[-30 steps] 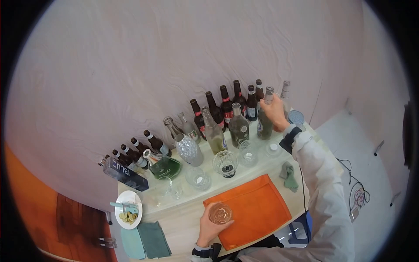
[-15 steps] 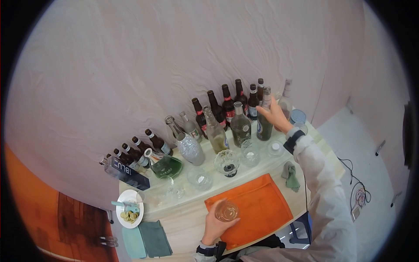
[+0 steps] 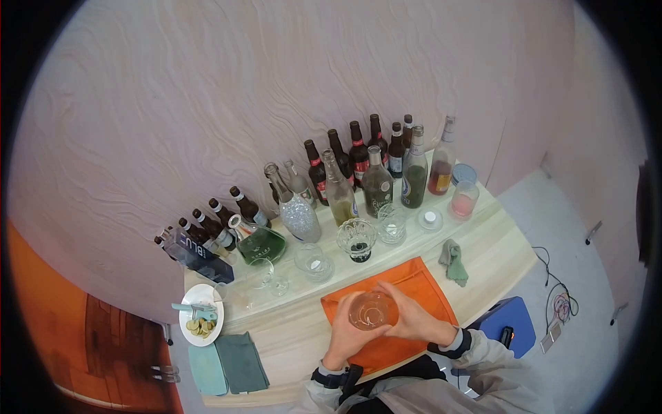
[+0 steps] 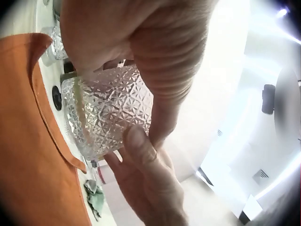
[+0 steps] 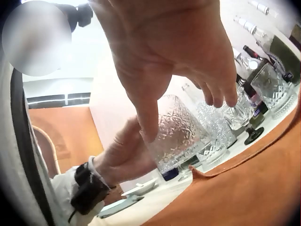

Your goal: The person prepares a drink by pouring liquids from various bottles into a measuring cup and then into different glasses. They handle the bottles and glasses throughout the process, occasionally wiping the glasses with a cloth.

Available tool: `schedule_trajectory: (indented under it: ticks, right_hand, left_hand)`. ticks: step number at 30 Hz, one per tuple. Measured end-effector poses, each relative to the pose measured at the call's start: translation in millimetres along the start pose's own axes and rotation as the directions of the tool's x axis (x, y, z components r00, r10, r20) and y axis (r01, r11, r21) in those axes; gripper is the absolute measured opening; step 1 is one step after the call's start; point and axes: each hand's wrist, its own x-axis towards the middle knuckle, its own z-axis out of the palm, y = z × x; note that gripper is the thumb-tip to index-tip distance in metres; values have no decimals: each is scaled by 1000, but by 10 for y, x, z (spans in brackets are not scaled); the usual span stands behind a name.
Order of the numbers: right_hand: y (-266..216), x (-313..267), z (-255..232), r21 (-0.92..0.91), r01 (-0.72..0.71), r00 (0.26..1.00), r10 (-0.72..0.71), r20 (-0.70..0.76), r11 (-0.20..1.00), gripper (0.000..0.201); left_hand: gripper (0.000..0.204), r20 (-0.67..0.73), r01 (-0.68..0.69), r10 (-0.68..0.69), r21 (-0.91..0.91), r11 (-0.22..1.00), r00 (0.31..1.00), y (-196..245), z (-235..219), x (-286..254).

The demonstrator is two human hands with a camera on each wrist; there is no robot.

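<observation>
Over the orange cloth (image 3: 426,284), my left hand (image 3: 347,339) grips a clear tumbler (image 3: 373,314) with a pinkish-amber tint. Diamond-cut facets cover the tumbler's side (image 4: 117,106) in the left wrist view. From the other side my right hand (image 3: 414,319) meets it. Its thumb touches the glass wall, while in the right wrist view the other fingers (image 5: 228,96) extend apart from the glass. A tall green-tinted bottle (image 3: 414,178) stands at the back right, with nobody holding it.
Brown bottles (image 3: 336,162) line the wall. In front are a glittery silver bottle (image 3: 301,219), a green decanter (image 3: 265,250) and a footed glass (image 3: 356,238). A pink glass (image 3: 464,201) stands right, near a crumpled green cloth (image 3: 453,262). A white plate (image 3: 186,324) sits left, beside folded teal cloths (image 3: 243,362).
My right hand has left the neck of the green-tinted bottle and come down to the tumbler. My left hand has shifted slightly right and up with the tumbler.
</observation>
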Motion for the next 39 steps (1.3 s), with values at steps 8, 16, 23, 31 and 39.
schedule_trajectory:
  ticks: [8, 16, 23, 31, 39]
  right_hand:
    - [-129, -39, -320, 83, -56, 989, 67, -130, 995, 84]
    - [948, 568, -1356, -143, -118, 814, 13, -580, 983, 89]
    - [1366, 951, -1570, -137, -313, 740, 151, -656, 940, 88]
    - [1668, 984, -1564, -181, -348, 753, 160, -638, 920, 91]
    - [1617, 861, -1541, -141, -402, 779, 257, -572, 905, 95]
  left_hand:
    - [83, -9, -44, 43, -176, 983, 999, -173, 66, -43]
    - [41, -111, 166, -158, 72, 983, 981, -795, -662, -475]
    - [29, -218, 269, -233, 157, 950, 948, -976, -789, -563]
    - [20, -192, 359, -347, 28, 933, 918, -1102, -841, -538]
    - [20, -198, 381, -376, -12, 925, 905, -1092, -850, -538]
